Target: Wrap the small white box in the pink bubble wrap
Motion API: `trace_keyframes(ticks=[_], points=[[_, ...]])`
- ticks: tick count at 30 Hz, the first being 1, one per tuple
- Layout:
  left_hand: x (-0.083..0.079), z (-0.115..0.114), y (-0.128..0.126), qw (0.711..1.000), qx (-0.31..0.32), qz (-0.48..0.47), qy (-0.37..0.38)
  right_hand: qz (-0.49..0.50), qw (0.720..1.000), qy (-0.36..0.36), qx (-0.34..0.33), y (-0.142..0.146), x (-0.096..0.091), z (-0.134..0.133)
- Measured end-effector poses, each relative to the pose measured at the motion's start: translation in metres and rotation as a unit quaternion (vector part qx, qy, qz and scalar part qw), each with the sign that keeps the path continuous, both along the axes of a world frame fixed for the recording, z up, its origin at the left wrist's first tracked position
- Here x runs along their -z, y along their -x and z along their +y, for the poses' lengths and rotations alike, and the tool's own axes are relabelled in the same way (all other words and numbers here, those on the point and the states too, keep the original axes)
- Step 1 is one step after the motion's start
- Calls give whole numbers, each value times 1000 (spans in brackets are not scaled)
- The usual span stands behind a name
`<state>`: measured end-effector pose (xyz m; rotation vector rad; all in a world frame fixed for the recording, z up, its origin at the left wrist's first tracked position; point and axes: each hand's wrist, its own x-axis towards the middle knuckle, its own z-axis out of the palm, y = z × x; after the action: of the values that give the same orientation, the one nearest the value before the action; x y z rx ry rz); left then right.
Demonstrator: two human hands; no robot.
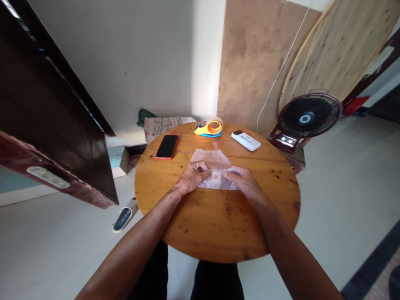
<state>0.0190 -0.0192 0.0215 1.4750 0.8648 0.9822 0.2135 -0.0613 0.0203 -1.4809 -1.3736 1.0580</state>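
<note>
Pinching bubble wrap [216,180] in the left hand [194,175], thumb to fingers, and clamping its other side in the right hand [242,179]; holding it at the middle of the round table [206,225] (facing a yellow tape dispenser [204,130], between phone [167,146] and white device [246,141]).

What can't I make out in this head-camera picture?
All in the head view:
- What the plastic wrap encloses: obscured by its layers, the left hand and the right hand.
- Small print on the white device: too small to read.
- Upper part of the wooden board: cut off by the top edge.
</note>
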Motion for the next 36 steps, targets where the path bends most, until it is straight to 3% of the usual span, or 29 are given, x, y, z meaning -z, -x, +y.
trace_keyframes(ticks=[7, 15, 19, 26, 29, 31, 33, 36], points=[[3, -2, -2, 1000, -3, -7, -25, -6, 1000, -12, -12, 5, -12, -5], [7, 0, -3, 1000, -19, 3, -11, 9, 1000, 8, 6, 6, -11, -5], [9, 2, -3, 1000, -13, 11, 12, -48, 999, 6, 12, 3, -5, -2], [7, 4, -2, 999, -19, -3, 50, -168, 982, -82, 30, -3, 15, 8], [6, 4, -1, 998, -18, 12, 58, -251, 953, -162, 59, 0, 12, 4], [6, 4, -1, 998, -18, 14, 58, -324, 912, -248, 53, 4, 6, -2], [7, 4, -1, 998, -17, 14, 53, -391, 865, -313, 19, 11, -2, -9], [10, 5, -2, 999, -7, 9, 51, -453, 822, -341, -49, 21, -9, -17]])
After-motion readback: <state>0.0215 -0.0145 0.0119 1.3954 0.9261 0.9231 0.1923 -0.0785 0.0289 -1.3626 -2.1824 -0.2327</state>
